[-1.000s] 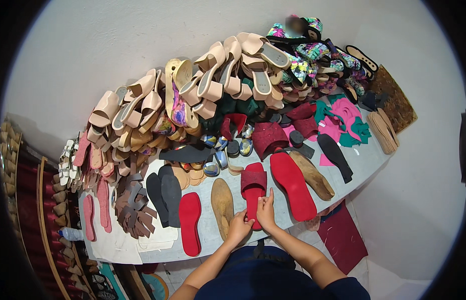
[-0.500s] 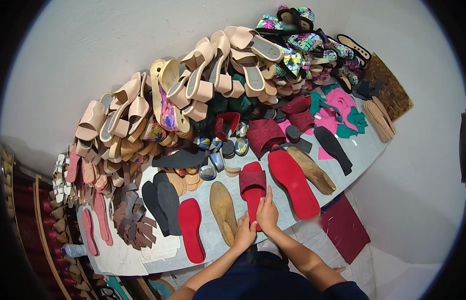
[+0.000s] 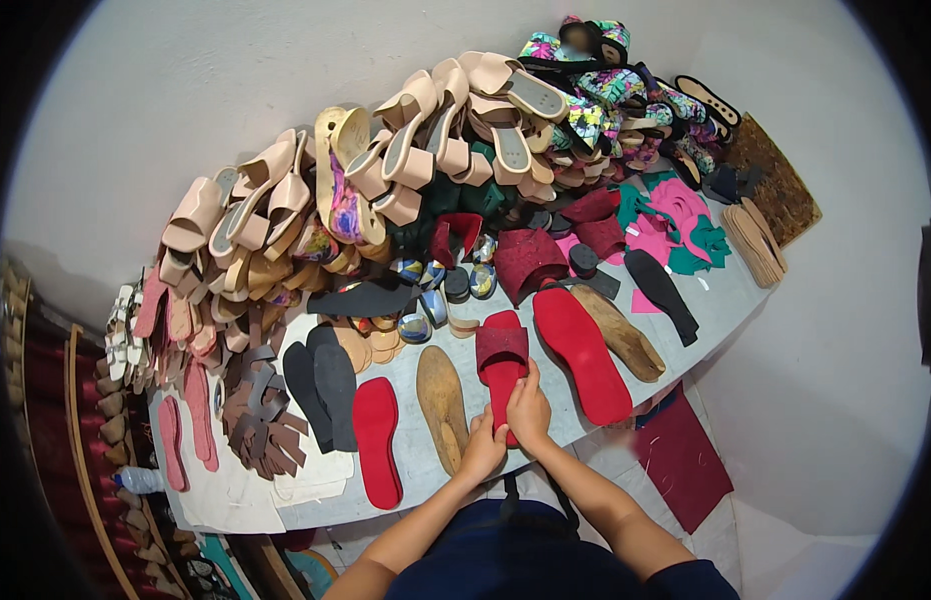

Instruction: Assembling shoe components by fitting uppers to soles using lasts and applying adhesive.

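At the table's front edge I hold a red slide sandal [image 3: 503, 382] with a dark maroon strap, its toe pointing away from me. My left hand [image 3: 483, 446] is closed on its heel end from the left. From the right, my right hand [image 3: 528, 408] grips the sandal's side, fingers close behind the strap. A wooden shoe last [image 3: 442, 405] lies just left of my hands, with a red insole [image 3: 376, 440] beyond it. On the right lies a larger red sole [image 3: 582, 355], beside a second wooden last [image 3: 617, 330].
Beige heeled sandals [image 3: 410, 150] are piled along the wall, with patterned ones [image 3: 610, 90] at the far right. Black soles [image 3: 333, 385], brown strap pieces [image 3: 265, 420] and maroon uppers [image 3: 528, 262] lie about. Pink and green scraps [image 3: 675, 225] sit to the right on the grey table [image 3: 410, 505].
The view has shifted a little, so the table's left part sits slightly higher. Both hands keep hold of the sandal, with little visible change in grip.
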`<state>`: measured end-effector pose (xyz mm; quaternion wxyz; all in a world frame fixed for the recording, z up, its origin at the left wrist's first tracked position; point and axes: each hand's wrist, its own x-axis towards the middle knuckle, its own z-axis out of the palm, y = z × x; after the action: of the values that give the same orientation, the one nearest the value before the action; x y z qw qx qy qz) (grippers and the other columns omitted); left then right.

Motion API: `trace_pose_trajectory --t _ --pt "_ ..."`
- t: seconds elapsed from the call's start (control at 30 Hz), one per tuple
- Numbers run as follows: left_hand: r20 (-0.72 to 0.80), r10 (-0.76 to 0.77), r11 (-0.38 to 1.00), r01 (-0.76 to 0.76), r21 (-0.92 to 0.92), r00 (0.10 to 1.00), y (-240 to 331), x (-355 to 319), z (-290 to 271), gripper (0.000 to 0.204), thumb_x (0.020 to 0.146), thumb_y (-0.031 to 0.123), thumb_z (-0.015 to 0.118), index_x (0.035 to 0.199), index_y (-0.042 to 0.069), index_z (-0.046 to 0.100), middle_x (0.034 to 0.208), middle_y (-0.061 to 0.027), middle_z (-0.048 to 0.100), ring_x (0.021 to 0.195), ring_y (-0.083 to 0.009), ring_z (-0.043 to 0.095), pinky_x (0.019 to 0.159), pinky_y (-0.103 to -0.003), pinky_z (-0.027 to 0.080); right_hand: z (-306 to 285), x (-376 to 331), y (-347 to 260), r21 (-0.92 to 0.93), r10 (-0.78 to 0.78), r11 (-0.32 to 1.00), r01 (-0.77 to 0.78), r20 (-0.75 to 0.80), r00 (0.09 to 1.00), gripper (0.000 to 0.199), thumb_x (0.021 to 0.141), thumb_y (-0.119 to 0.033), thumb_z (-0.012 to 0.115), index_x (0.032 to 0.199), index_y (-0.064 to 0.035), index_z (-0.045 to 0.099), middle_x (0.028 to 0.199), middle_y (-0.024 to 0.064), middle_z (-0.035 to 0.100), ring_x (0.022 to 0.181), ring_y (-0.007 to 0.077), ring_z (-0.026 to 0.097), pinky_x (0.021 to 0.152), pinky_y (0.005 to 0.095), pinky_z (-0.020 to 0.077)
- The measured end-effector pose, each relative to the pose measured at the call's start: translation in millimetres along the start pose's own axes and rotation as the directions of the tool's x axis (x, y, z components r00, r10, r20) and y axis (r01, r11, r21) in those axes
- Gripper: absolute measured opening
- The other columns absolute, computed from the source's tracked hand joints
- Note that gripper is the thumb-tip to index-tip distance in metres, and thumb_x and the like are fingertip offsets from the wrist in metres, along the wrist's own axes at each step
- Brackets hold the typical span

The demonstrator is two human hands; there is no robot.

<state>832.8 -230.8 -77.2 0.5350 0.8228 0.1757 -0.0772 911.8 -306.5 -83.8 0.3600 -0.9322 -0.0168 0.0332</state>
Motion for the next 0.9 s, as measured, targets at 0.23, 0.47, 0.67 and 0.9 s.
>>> trace_pose_trajectory --t 0.23,0.47,0.67,0.9 --pt "-0.018 -0.063 0.990 0.060 -0.127 0.998 -7 8 6 0.045 0.081 0.012 0.050 0.121 0.001 0.033 0.106 -0.0231 0.046 0.097 -0.0328 0.049 0.085 -0.035 0.038 15 -3 47 0.442 -0.089 0.897 0.024 0.128 0.988 0.045 0.086 -0.017 0.043 0.124 0.0007 0.027 0.096 0.0208 0.053 0.086 0.0293 0.056 0.071 0.0362 0.0453" --pt "0.059 -0.044 0.917 0.064 -0.394 0.997 -19 -9 10 0.053 0.078 0.009 0.055 0.123 -0.002 0.031 0.104 -0.0108 0.051 0.088 -0.0118 0.050 0.070 -0.022 0.041 -5 -51 69 0.558 -0.183 0.828 -0.059 0.368 0.912 0.048 0.082 -0.019 0.052 0.121 0.0028 0.034 0.109 0.0179 0.043 0.109 0.0243 0.040 0.091 0.0309 0.0344" --pt "-0.104 -0.251 0.859 0.172 -0.483 0.962 -15 -6 24 0.056 0.075 0.005 0.058 0.123 -0.003 0.031 0.100 -0.0096 0.052 0.082 -0.0114 0.050 0.064 -0.021 0.041 3 -42 72 0.657 -0.026 0.689 -0.307 0.446 0.895 0.053 0.077 -0.005 0.055 0.122 0.0039 0.030 0.115 0.0183 0.042 0.107 0.0223 0.043 0.088 0.0277 0.0372" --pt "-0.042 -0.349 0.809 0.279 -0.517 0.936 8 -10 9 0.066 0.069 -0.002 0.061 0.125 -0.004 0.026 0.098 -0.0119 0.051 0.079 -0.0126 0.052 0.066 -0.022 0.045 -9 -32 39 0.634 0.108 0.620 -0.463 0.516 0.850 0.068 0.069 0.005 0.053 0.127 0.0047 0.018 0.114 0.0201 0.043 0.101 0.0236 0.048 0.083 0.0296 0.0408"
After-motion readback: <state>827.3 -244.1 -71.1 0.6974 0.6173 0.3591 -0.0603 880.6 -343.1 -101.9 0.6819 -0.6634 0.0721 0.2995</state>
